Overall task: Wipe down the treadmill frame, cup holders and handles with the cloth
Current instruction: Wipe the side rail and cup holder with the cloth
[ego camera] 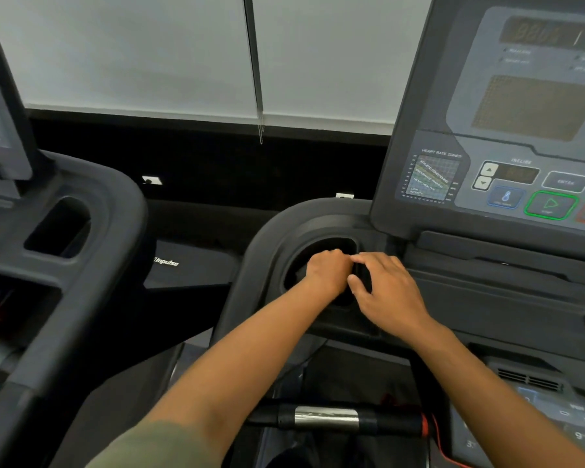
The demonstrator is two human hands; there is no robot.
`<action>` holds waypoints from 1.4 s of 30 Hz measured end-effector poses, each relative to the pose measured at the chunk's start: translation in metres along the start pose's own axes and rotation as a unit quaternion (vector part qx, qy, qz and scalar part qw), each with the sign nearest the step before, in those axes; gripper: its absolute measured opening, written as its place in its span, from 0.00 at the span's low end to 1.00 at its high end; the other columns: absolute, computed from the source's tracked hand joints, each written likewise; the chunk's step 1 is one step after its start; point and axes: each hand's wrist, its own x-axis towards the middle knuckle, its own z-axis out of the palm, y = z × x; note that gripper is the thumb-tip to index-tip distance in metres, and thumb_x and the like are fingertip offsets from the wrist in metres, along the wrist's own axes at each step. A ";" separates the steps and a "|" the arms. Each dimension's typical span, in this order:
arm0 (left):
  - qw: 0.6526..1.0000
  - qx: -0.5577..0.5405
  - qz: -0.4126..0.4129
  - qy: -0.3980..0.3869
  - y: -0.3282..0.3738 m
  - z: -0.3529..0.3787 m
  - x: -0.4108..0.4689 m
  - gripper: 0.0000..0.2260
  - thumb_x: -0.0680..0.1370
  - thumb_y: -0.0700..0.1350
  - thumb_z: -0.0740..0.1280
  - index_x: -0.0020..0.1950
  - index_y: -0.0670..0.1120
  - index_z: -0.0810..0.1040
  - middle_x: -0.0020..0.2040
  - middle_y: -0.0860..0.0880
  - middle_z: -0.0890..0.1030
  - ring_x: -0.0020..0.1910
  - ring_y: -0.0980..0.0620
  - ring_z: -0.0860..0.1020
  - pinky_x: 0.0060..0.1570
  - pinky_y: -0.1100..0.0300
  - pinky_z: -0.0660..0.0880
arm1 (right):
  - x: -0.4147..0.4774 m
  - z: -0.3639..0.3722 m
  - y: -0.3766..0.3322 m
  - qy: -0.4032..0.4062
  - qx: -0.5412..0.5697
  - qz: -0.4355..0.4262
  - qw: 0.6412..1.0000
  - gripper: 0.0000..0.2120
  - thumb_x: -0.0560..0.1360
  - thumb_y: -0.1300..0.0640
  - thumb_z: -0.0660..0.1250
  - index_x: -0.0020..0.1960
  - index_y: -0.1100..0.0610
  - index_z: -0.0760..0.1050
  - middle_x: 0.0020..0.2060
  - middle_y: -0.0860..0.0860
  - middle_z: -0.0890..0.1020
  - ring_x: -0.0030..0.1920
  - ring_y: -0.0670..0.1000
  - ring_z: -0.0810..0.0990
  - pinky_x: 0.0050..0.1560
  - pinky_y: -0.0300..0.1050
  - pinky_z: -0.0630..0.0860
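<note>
The treadmill's dark grey frame (264, 231) curves round a round cup holder (321, 246) left of the console. My left hand (328, 273) is a closed fist inside the cup holder. My right hand (389, 295) lies over the holder's right rim, with its thumb and fingers around a dark cloth (362, 276) between the two hands. The cloth is almost the same colour as the plastic, and most of it is hidden under the hands. A handle bar (325, 418) with a shiny metal sensor runs below my forearms.
The console panel (507, 130) with display and buttons rises at the right. A second treadmill (92, 251) with its own cup holder stands at the left. White blinds and a dark wall strip lie behind. A red cord (436, 440) hangs by the handle bar.
</note>
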 end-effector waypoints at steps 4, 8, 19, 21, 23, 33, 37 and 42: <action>0.991 0.077 -0.022 -0.110 -0.013 -0.010 -0.012 0.12 0.83 0.39 0.64 0.66 0.43 0.78 0.60 0.45 0.81 0.58 0.44 0.82 0.51 0.55 0.79 | -0.003 -0.003 -0.004 0.000 0.018 -0.010 1.000 0.20 0.81 0.48 0.65 0.72 0.50 0.72 0.67 0.48 0.77 0.67 0.50 0.71 0.67 0.47 0.70; 0.976 0.010 -0.026 -0.217 -0.029 -0.019 -0.024 0.11 0.83 0.40 0.63 0.64 0.41 0.80 0.57 0.42 0.81 0.52 0.44 0.80 0.54 0.52 0.79 | -0.005 -0.005 -0.004 -0.009 0.023 -0.013 1.000 0.20 0.81 0.48 0.64 0.72 0.50 0.71 0.67 0.48 0.77 0.67 0.51 0.71 0.67 0.49 0.71; 0.834 -0.510 -0.210 -0.012 -0.019 -0.004 -0.025 0.14 0.82 0.49 0.61 0.53 0.42 0.83 0.45 0.42 0.85 0.43 0.45 0.84 0.47 0.48 0.84 | 0.000 -0.009 -0.008 -0.018 0.054 0.003 0.998 0.21 0.82 0.46 0.63 0.73 0.49 0.71 0.68 0.47 0.76 0.68 0.50 0.70 0.66 0.47 0.69; 0.741 -0.615 -0.269 0.038 -0.007 0.000 -0.020 0.14 0.82 0.49 0.61 0.56 0.43 0.82 0.47 0.42 0.85 0.46 0.43 0.84 0.49 0.47 0.84 | 0.001 -0.010 -0.008 -0.017 0.059 0.005 0.998 0.20 0.82 0.47 0.63 0.73 0.49 0.71 0.67 0.47 0.76 0.68 0.50 0.70 0.65 0.46 0.68; 0.734 -0.630 -0.247 0.054 0.008 -0.004 -0.024 0.11 0.83 0.48 0.60 0.52 0.47 0.81 0.47 0.44 0.84 0.43 0.46 0.82 0.41 0.50 0.80 | 0.001 -0.010 -0.006 -0.018 0.057 0.004 0.998 0.19 0.82 0.51 0.63 0.72 0.48 0.71 0.67 0.48 0.76 0.67 0.50 0.71 0.64 0.44 0.68; 0.679 -0.675 -0.196 0.214 -0.063 -0.025 -0.126 0.10 0.85 0.47 0.65 0.53 0.42 0.83 0.48 0.45 0.87 0.49 0.47 0.84 0.51 0.52 0.82 | 0.008 -0.008 -0.018 0.006 0.115 -0.009 0.993 0.17 0.84 0.55 0.57 0.72 0.49 0.72 0.65 0.47 0.77 0.66 0.49 0.71 0.62 0.43 0.66; 0.766 -0.508 -0.202 0.338 -0.085 -0.012 -0.189 0.09 0.77 0.55 0.71 0.51 0.52 0.85 0.49 0.56 0.86 0.48 0.60 0.81 0.49 0.57 0.76 | 0.012 -0.001 -0.026 -0.011 0.110 -0.023 0.994 0.17 0.84 0.52 0.58 0.72 0.48 0.71 0.65 0.46 0.77 0.66 0.49 0.72 0.65 0.45 0.67; 0.934 -0.223 -0.138 0.242 -0.084 0.063 -0.191 0.18 0.74 0.68 0.67 0.56 0.60 0.86 0.84 0.50 0.63 0.84 0.42 0.57 0.73 0.38 0.67 | 0.016 0.010 -0.040 -0.034 0.096 -0.043 0.994 0.17 0.84 0.51 0.59 0.72 0.49 0.71 0.67 0.45 0.76 0.68 0.47 0.71 0.64 0.39 0.63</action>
